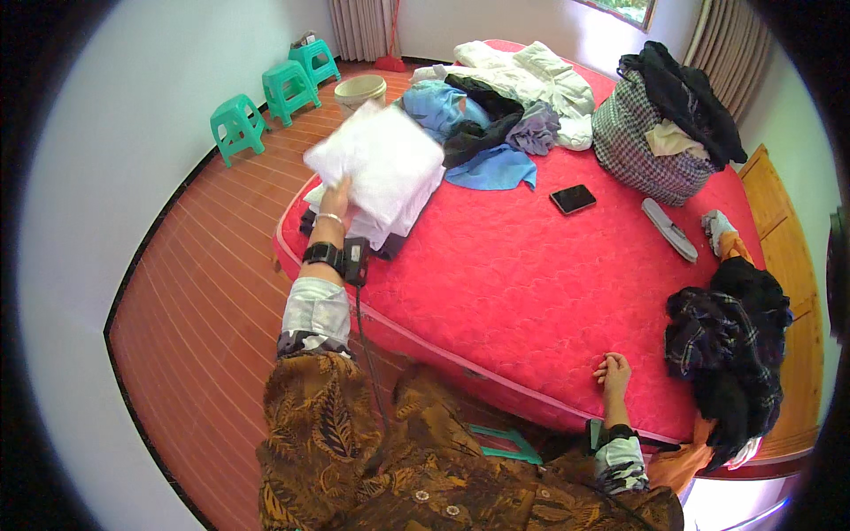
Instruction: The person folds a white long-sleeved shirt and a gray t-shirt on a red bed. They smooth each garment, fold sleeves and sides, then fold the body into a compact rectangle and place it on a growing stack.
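Observation:
My left hand grips the near edge of a folded white cloth, whose far part is blurred. It is over a stack of folded white and dark clothes at the left corner of the red mattress. How the fingers sit beneath the cloth is hidden. My right hand is at the near right of the mattress, its fingers loosely curled and holding nothing. Beyond the stack lie a blue garment, a black garment and crumpled white bedding.
A smartphone and a grey slipper-like item lie on the mattress. A checked bag heaped with clothes stands at the back right; dark plaid clothes lie at the right edge. Green plastic stools and a bucket stand left.

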Action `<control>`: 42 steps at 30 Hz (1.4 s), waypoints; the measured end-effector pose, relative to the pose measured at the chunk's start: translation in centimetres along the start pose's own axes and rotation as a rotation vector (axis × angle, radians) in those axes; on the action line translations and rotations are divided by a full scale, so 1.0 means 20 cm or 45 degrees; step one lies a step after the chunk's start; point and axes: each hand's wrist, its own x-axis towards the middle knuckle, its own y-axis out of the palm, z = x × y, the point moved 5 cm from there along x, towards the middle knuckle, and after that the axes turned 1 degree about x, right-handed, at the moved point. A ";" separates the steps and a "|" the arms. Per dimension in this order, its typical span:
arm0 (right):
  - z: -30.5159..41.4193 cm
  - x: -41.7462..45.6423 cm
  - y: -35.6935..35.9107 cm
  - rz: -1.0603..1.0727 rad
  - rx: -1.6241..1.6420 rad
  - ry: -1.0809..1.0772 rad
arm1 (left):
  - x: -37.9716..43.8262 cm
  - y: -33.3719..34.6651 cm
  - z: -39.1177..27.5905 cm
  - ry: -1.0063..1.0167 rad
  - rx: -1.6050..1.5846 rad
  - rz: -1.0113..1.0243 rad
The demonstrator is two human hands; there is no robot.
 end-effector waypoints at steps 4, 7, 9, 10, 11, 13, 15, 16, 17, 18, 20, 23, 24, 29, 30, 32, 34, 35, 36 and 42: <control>0.01 -0.01 0.01 -0.013 -0.005 0.034 | 0.04 -0.33 0.18 -0.239 0.652 -0.275; 0.02 -0.01 0.01 -0.003 -0.067 0.020 | 0.07 -0.32 0.17 -0.129 0.723 -0.117; 0.03 -0.01 0.02 0.015 -0.084 -0.029 | 0.05 -0.30 0.10 -0.045 1.100 -0.155; 0.02 -0.02 0.02 -0.016 -0.155 -0.022 | 0.04 -0.28 0.02 0.097 1.468 -0.198; 0.02 -0.02 0.03 -0.038 -0.210 -0.037 | 0.02 -0.24 -0.04 0.147 1.830 -0.245; 0.05 -0.02 0.05 -0.113 -0.409 -0.223 | -0.09 -0.14 -0.12 0.467 1.957 -0.493; 0.10 -0.04 0.09 -0.250 -0.711 -0.461 | -0.20 0.07 -0.16 1.166 1.911 -0.379; 0.12 -0.06 0.13 -0.241 -0.791 -0.621 | -0.22 0.19 -0.09 1.256 1.938 -0.172; 0.13 -0.07 0.16 -0.258 -0.880 -0.676 | -0.23 0.32 0.01 1.335 1.957 0.039; 0.15 -0.08 0.19 -0.231 -0.954 -0.729 | -0.24 0.41 0.11 1.329 2.103 0.109; 0.16 -0.08 0.21 -0.248 -1.035 -0.695 | -0.19 0.52 0.23 1.321 2.306 0.187; 0.18 -0.08 0.23 -0.249 -1.065 -0.683 | 0.04 0.52 0.29 0.962 2.701 0.027; 0.18 -0.07 0.23 -0.260 -1.069 -0.657 | 0.10 0.52 0.29 1.004 2.704 -0.087; 0.19 -0.06 0.23 -0.236 -1.074 -0.642 | 0.28 0.49 0.40 0.685 2.735 -0.355; 0.18 -0.06 0.23 -0.237 -1.086 -0.591 | 0.28 0.48 0.44 0.599 2.795 -0.307; 0.18 -0.06 0.24 -0.221 -1.060 -0.596 | 0.27 0.50 0.47 0.617 2.882 -0.296; 0.19 -0.07 0.24 -0.227 -1.041 -0.631 | 0.23 0.50 0.47 0.638 2.803 -0.255; 0.20 -0.07 0.24 -0.231 -1.041 -0.666 | 0.21 0.51 0.45 0.689 2.759 -0.250; 0.20 -0.07 0.24 -0.248 -1.050 -0.676 | 0.18 0.52 0.44 0.714 2.739 -0.213; 0.19 -0.07 0.22 -0.188 -1.038 -0.592 | -0.23 0.46 0.76 0.679 2.737 0.391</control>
